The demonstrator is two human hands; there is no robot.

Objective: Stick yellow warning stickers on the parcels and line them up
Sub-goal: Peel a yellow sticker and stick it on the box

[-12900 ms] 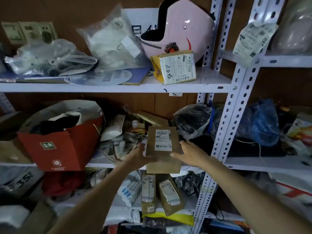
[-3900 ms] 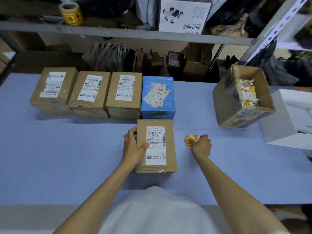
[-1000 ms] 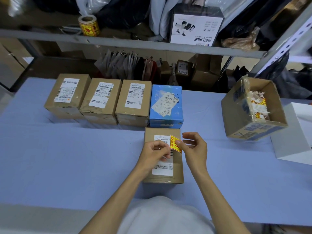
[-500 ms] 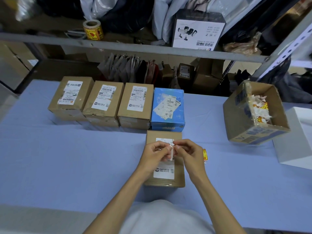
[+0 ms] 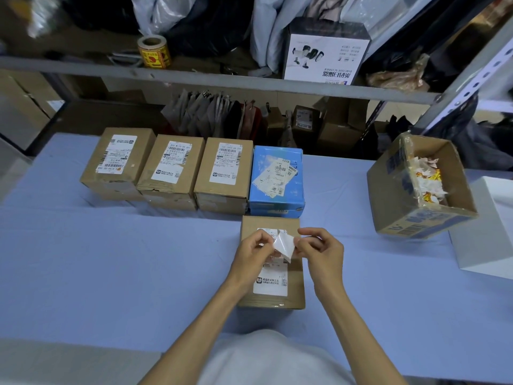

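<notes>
A brown parcel (image 5: 273, 290) with a white label lies on the blue table in front of me. Just above it, my left hand (image 5: 254, 252) and my right hand (image 5: 319, 252) pinch a small sticker (image 5: 284, 244) between them; its pale side faces me and one corner is curled. Behind the parcel stands a row of three brown parcels (image 5: 172, 169) and a blue parcel (image 5: 276, 180), side by side.
An open cardboard box (image 5: 416, 218) with sticker scraps inside stands at the right, next to a white box (image 5: 488, 232). A roll of yellow stickers (image 5: 154, 52) sits on the shelf above. The blue table (image 5: 111, 273) stretches left.
Since a second ago the sticker has turned from its yellow face to its pale side. My hands drew close together, then slightly apart, staying above the parcel.
</notes>
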